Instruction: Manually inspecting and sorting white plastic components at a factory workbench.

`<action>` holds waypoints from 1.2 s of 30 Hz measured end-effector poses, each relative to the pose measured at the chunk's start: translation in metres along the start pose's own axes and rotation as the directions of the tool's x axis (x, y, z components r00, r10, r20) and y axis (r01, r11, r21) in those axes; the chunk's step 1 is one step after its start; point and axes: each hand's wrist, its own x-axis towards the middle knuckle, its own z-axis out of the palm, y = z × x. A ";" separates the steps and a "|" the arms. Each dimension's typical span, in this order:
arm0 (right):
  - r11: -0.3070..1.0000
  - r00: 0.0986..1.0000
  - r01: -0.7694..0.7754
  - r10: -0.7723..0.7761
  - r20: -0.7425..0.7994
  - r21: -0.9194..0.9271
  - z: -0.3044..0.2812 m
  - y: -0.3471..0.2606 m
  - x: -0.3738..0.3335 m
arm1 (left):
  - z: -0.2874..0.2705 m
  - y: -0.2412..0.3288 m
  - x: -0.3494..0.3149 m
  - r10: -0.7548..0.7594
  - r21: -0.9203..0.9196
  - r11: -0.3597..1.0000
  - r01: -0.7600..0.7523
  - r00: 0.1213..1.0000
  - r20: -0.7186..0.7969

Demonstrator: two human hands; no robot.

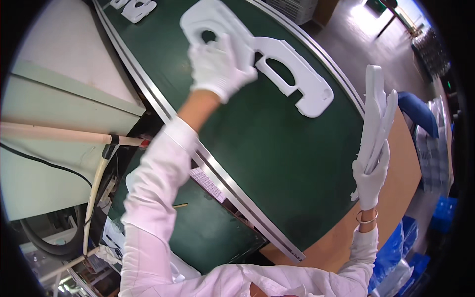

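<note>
My left hand [215, 69], in a white glove, reaches far over the green belt. Its fingers are at the round hole of a white moulded plastic panel [217, 19] and its thumb lies along the near edge, gripping it. Touching that panel's right side is a second white plastic panel [309, 74] with a long oval opening and a notch, lying flat. At the right, my gloved right hand [371, 180] is closed round the lower ends of white plastic panels [374, 119], at least two, held together on edge and pointing away from me. A small white part shows beside that wrist.
The green conveyor belt [247, 148] runs diagonally between metal rails [217, 171]. More white parts [138, 10] lie at its far left end. A brown board [316, 237] borders it at the right. A pale pipe [59, 131] and cables stand left; blue bags [391, 252] lie lower right.
</note>
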 end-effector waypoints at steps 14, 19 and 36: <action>0.995 0.997 -0.023 0.016 0.069 0.101 -0.020 0.021 -0.008 | 0.047 0.067 0.006 0.125 -0.201 0.960 -0.197 0.937 -0.325; 0.963 0.967 -0.095 0.029 0.254 0.253 -0.008 0.008 0.029 | 0.077 0.027 0.074 0.106 -0.777 0.621 0.103 0.971 0.213; 0.810 0.607 -0.142 -0.383 0.696 0.569 0.013 -0.131 -0.042 | -0.161 0.001 -0.156 0.429 -0.264 0.712 -0.651 0.700 -0.570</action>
